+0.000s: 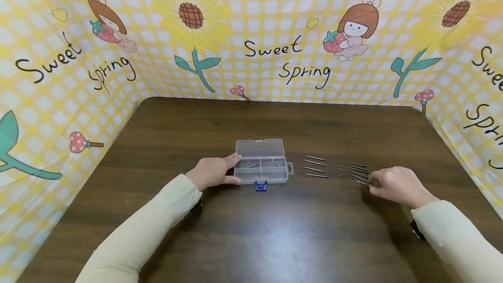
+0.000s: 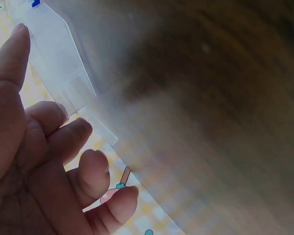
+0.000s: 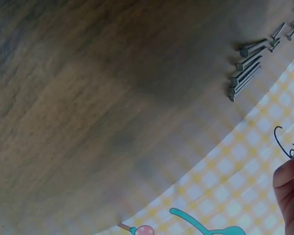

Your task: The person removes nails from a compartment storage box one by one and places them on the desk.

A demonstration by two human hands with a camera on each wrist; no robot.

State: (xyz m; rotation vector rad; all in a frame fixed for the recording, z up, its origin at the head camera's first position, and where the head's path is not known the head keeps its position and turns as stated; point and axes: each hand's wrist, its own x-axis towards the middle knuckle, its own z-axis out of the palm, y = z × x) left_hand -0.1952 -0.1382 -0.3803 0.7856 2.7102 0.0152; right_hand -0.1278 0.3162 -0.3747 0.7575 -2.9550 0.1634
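A clear plastic compartment box (image 1: 275, 176) lies with its lid (image 1: 259, 148) raised at the back and a blue latch (image 1: 261, 186) at the front. One nail (image 1: 252, 166) is inside its left part. My left hand (image 1: 210, 172) rests against the box's left side, thumb near the front corner, fingers near the back one. At the right, my right hand (image 1: 398, 185) has thumb and finger together at the near end of a row of nails (image 1: 356, 170). A slanted nail (image 1: 360, 182) crosses another and leads into those fingertips. The right wrist view cuts the hand off.
Several long nails (image 1: 315, 168) lie side by side right of the box. Between them and the right-hand row are several tiny nails (image 1: 341, 169). The brown table (image 1: 243, 235) meets a yellow checked cloth (image 1: 267, 25) at its back and sides.
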